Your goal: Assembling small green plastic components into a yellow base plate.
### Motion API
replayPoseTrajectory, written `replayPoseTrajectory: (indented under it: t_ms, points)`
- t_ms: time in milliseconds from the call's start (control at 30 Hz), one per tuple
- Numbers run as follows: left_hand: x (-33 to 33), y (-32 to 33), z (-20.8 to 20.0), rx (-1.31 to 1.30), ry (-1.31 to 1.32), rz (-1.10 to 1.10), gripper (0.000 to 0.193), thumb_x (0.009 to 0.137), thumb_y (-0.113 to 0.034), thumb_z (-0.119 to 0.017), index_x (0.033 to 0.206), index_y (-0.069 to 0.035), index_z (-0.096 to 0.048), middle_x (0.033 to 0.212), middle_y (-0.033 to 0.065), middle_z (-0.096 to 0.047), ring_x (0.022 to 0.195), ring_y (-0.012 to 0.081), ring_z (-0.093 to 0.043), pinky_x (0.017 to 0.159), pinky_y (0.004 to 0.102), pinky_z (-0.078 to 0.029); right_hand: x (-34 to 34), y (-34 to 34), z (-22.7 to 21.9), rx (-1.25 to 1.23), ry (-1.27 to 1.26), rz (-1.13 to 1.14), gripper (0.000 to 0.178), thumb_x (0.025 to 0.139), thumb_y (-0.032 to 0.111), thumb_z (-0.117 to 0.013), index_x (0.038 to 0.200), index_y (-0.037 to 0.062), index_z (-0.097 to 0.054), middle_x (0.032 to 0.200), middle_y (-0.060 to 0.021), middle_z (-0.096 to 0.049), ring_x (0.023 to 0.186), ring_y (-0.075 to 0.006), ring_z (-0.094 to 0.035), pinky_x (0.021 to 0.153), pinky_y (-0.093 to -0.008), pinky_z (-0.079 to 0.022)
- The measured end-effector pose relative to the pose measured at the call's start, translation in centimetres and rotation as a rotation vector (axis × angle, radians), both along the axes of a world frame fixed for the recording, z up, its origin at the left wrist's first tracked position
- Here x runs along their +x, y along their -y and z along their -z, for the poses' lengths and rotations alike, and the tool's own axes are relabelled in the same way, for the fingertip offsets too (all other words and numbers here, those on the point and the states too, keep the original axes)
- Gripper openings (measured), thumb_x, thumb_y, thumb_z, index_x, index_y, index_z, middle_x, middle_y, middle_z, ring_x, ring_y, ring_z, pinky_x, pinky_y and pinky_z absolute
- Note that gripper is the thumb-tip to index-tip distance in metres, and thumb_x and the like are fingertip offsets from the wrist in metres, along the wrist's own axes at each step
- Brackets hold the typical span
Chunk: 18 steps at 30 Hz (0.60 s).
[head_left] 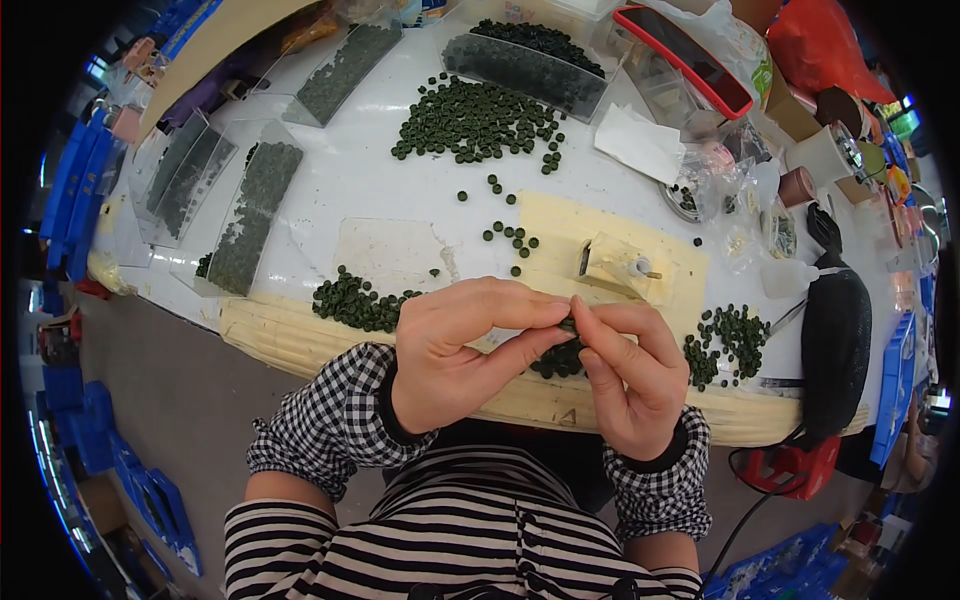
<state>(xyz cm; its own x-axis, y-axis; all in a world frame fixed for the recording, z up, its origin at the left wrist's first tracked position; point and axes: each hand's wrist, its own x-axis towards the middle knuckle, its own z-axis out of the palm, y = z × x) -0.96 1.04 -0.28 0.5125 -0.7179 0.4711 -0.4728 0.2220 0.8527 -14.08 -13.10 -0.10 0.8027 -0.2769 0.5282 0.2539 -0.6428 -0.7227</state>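
Observation:
My left hand (450,345) and my right hand (637,375) meet above the table's near edge. Their thumbs and fingertips pinch one small dark green round piece (568,325), mostly covered by the fingers. Just below the fingertips lies a heap of similar pieces (557,364), partly hidden by the hands. More of them form a pile (355,302) beside my left hand and another pile (738,340) to the right of my right hand. Beyond the hands stands a small cream-coloured block with a metal pin (638,265), resting on yellowish paper.
A large spread of green pieces (478,120) lies at the back, before a clear bin (525,75) full of them. Clear trays (258,215) stand at the left. A red-cased phone (685,60) and a black-wrapped tool (837,350) are on the right.

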Motion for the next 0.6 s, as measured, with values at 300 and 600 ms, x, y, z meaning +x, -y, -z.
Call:
replayPoseTrajectory:
  t_ms: [300, 600]
  points:
    - [-0.2, 0.1, 0.1, -0.001, -0.047, 0.010, 0.025, 0.077, 0.009, -0.073, 0.101, 0.002, -0.069, 0.096, 0.0137, -0.071, 0.088, 0.0192, -0.069, 0.076, 0.0270, -0.054, 0.0, 0.1, -0.1, -0.014, 0.010, 0.000, 0.039, 0.080, -0.004, -0.069, 0.118, 0.0010, -0.067, 0.097, -0.0103, -0.064, 0.081, -0.0208, -0.060, 0.069, -0.0279, -0.049]
    - [4.7, 0.7, -0.8, 0.474, 0.100, -0.022, 0.013, 0.080, -0.005, -0.072, 0.092, 0.001, -0.068, 0.081, 0.0077, -0.066, 0.069, 0.0138, -0.060, 0.063, 0.0255, -0.048, -0.6, 0.0, 0.0, -0.018, -0.013, 0.152, 0.038, 0.080, -0.006, -0.068, 0.118, -0.0002, -0.067, 0.097, -0.0102, -0.063, 0.080, -0.0201, -0.061, 0.072, -0.0275, -0.050]
